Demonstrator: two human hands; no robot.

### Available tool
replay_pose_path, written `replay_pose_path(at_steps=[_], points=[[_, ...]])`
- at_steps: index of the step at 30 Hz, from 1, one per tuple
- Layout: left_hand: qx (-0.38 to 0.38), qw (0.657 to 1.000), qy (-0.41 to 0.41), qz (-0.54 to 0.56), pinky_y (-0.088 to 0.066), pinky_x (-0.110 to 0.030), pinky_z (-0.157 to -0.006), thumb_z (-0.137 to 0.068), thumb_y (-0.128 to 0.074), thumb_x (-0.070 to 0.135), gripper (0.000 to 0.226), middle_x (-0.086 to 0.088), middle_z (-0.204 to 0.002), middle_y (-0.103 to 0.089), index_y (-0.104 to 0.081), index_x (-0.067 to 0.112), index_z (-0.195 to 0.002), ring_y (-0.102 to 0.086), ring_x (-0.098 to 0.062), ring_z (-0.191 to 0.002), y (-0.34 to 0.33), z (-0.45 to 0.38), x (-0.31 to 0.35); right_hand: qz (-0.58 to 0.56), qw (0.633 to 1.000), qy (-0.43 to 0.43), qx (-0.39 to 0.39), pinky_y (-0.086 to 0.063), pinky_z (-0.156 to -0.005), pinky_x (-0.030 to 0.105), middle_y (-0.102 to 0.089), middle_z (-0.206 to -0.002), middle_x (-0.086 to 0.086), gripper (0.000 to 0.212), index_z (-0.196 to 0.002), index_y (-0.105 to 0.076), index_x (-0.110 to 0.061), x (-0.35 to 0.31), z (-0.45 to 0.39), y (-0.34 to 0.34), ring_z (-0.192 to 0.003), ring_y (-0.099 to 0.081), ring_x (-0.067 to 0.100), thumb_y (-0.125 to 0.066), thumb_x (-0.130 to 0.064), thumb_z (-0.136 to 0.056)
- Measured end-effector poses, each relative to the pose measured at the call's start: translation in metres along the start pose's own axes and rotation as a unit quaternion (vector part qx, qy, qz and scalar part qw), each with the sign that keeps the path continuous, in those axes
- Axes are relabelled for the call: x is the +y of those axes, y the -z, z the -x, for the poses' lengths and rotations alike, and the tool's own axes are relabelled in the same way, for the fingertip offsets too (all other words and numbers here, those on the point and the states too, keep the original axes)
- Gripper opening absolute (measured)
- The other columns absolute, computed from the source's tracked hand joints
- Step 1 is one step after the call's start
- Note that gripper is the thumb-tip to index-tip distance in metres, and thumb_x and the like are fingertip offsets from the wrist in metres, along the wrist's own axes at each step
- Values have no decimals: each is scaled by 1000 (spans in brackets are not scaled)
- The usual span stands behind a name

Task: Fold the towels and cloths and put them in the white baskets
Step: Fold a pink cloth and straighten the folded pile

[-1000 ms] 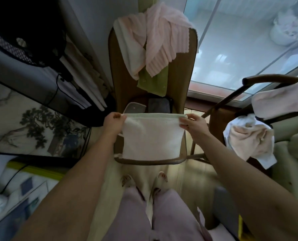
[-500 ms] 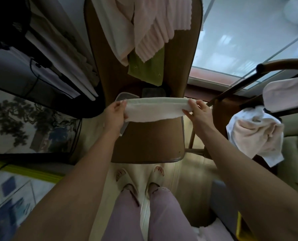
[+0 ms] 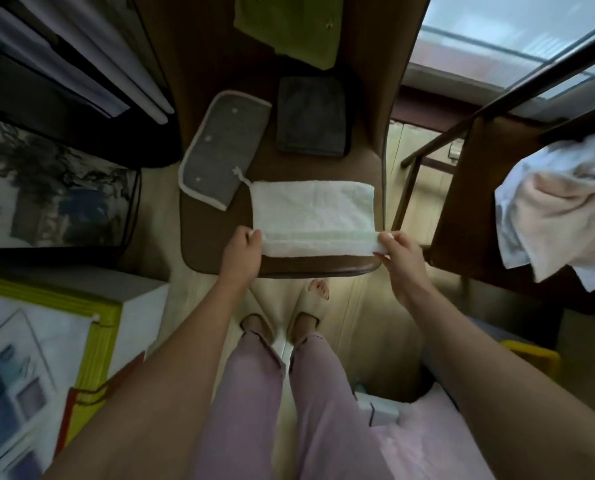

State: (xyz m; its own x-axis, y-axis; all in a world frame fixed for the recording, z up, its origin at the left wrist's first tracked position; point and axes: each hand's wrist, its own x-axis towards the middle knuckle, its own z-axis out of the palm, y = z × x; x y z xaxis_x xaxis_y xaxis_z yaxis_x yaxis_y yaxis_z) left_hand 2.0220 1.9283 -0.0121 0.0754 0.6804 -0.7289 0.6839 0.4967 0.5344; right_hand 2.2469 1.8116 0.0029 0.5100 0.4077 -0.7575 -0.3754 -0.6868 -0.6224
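White towel (image 3: 311, 206) is being lowered from mid-air onto the chair seat (image 3: 216, 251), now laid flat; near edge is being pinched by left hand (image 3: 242, 252) and right hand (image 3: 401, 256).

Your towel (image 3: 311, 216) lies on the chair seat (image 3: 369, 161), its near edge pinched by your left hand (image 3: 242, 252) and right hand (image 3: 398, 252). Behind it sit two folded cloths: one (image 3: 220, 147) left, one (image 3: 311, 121) right. A second chair (image 3: 462, 209) with heaped laundry (image 3: 559, 216) stands to your right.
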Motion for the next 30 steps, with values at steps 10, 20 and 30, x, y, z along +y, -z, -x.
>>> replay_pose_path(at_steps=[10, 20, 30], points=[[57, 986, -95, -122, -46, -44, -78, -104, -31, 34, 31, -7, -93, -55, -44, 7, -110, -56, -30, -90, -18, -22, -14, 218, 971, 95, 30, -46, -60, 22, -50, -89, -2, 25, -107, -45, -11, 22, -26, -21, -77, -54, 10, -37, -34, -104], [155, 980, -127, -5, -39, -29, -66, -105, -31, 32, 24, 1, -85, -53, -41, 11, -110, -51, -10, -69, -39, -44, -22, 261, 939, 224, -2, -60, -65, 39, -58, -97, -1, 11, -108, -37, -16, 14, -55, -46, -82, -65, 17, -41, -25, -103], [154, 982, -93, -59, -40, -31, -69, -105, -23, 39, 34, -5, -86, -55, -38, 18, -127, -55, -21, -77, -27, -73, -20, 417, 859, 297, 23, -56, -60, 47, -55, -81, 7, 18, -117, -27, -17, 14, -94, -64, -66, -60, 27, -32, -28, -104]])
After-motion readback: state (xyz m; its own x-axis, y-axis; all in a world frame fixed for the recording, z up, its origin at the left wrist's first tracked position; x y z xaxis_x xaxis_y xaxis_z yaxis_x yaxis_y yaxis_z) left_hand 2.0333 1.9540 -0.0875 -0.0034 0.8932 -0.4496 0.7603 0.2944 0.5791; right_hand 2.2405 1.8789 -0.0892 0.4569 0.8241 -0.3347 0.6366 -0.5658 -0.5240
